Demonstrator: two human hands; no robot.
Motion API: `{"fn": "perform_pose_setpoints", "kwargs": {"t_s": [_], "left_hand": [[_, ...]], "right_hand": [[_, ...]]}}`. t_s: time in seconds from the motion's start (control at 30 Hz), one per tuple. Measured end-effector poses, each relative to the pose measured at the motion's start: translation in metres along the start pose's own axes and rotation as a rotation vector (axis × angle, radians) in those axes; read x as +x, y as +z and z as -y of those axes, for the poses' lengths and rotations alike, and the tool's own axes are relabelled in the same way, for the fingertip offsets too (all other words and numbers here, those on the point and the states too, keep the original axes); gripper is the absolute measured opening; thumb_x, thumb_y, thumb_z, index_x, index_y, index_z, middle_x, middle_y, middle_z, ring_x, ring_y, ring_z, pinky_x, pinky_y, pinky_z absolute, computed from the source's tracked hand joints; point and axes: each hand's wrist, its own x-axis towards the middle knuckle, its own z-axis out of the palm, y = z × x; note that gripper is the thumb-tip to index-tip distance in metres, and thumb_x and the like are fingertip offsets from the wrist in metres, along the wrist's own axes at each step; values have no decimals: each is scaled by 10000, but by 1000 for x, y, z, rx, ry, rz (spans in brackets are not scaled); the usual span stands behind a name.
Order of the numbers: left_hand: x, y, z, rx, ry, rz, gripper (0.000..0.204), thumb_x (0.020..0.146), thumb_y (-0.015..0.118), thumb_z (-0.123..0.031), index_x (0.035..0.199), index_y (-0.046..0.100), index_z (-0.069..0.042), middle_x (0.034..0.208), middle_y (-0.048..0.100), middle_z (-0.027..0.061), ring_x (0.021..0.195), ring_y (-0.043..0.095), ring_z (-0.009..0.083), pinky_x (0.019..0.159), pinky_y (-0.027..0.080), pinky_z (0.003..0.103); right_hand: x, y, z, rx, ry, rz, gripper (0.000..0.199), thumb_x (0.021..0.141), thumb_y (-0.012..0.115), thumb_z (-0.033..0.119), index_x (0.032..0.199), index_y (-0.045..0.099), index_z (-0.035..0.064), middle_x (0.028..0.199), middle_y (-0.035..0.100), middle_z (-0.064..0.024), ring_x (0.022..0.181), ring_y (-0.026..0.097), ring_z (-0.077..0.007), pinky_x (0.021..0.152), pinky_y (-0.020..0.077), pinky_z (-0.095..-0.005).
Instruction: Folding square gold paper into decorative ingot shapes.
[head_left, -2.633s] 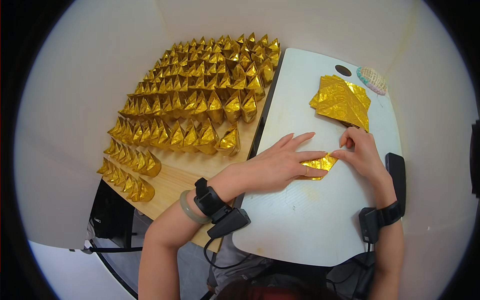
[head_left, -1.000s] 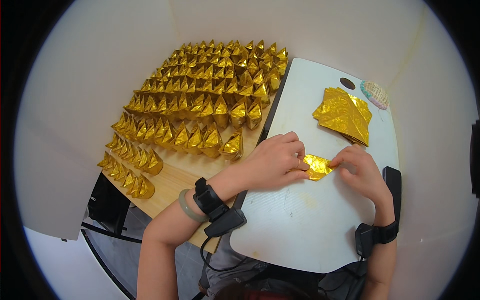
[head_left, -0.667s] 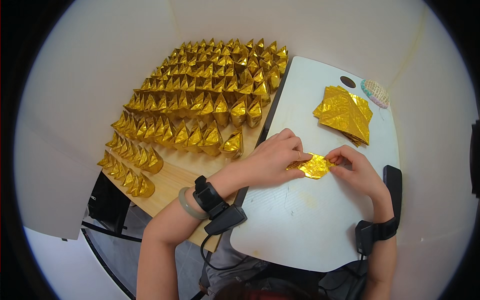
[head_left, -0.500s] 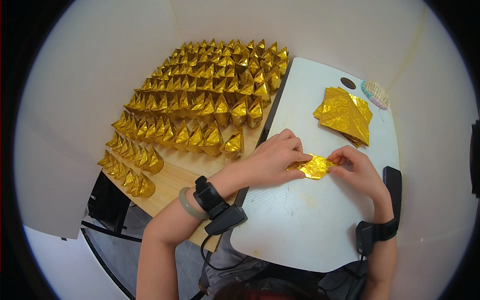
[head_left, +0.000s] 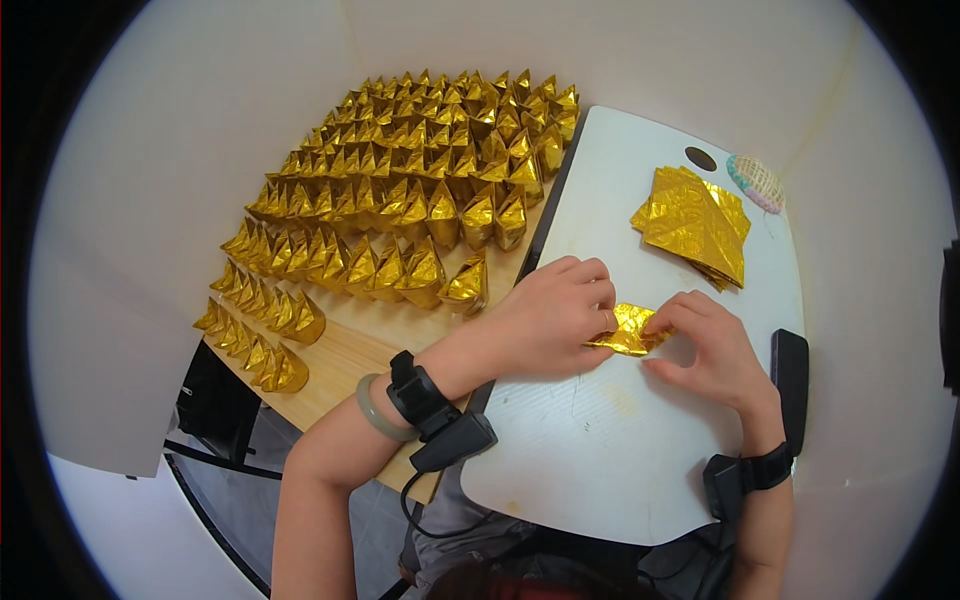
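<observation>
Right of centre in the frame, a folded gold foil sheet lies on the white board. My left hand, knuckles arched, pinches its left end between thumb and curled fingers. My right hand is partly spread: bent fingertips touch the right end, the thumb stands apart below. My left forearm slants from lower left; my right forearm rises steeply at lower right.

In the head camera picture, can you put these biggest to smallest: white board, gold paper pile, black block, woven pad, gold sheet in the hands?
1. White board
2. Gold paper pile
3. Black block
4. Woven pad
Not ranked: the gold sheet, since the left hand and right hand cover part of it.
</observation>
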Motion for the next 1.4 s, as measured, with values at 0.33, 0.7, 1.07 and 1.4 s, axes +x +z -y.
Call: {"fn": "perform_pose_setpoints", "kwargs": {"t_s": [0.33, 0.7, 1.07, 1.4], "left_hand": [[3, 2, -11, 91, 82, -39, 184, 667, 738, -221, 706, 645, -68, 805, 569, 26, 840, 558, 196, 736, 461, 334], [2, 4, -15, -45, -74, -38, 155, 756, 715, -213, 747, 672, -65, 776, 579, 41, 810, 565, 204, 681, 464, 333], [6, 9, -26, -381, -686, 29, 136, 823, 633, -176, 929, 673, -99, 763, 592, 52, 816, 578, 195, 693, 463, 335], [4, 6, -25, -279, -640, 14, 147, 833, 626, -195, 948, 702, -142, 753, 552, 44, 796, 567, 197, 681, 461, 325]], "right_hand": [[1, 2, 1, -101, -66, -17, 228, 664, 733, 160, 829, 602, 74, 846, 594, -50, 821, 567, -235, 722, 478, -346], [-2, 5, -5, 42, -37, -24, 174, 736, 694, 99, 883, 634, 29, 832, 608, -70, 803, 600, -232, 709, 497, -338], [2, 7, -7, 506, 399, 9, 121, 855, 651, 45, 960, 617, -4, 792, 627, -56, 685, 583, -119, 663, 481, -249], [6, 9, -7, 397, 436, 11, 158, 822, 698, 57, 945, 610, 14, 770, 599, -47, 715, 565, -133, 693, 480, -273]]}}
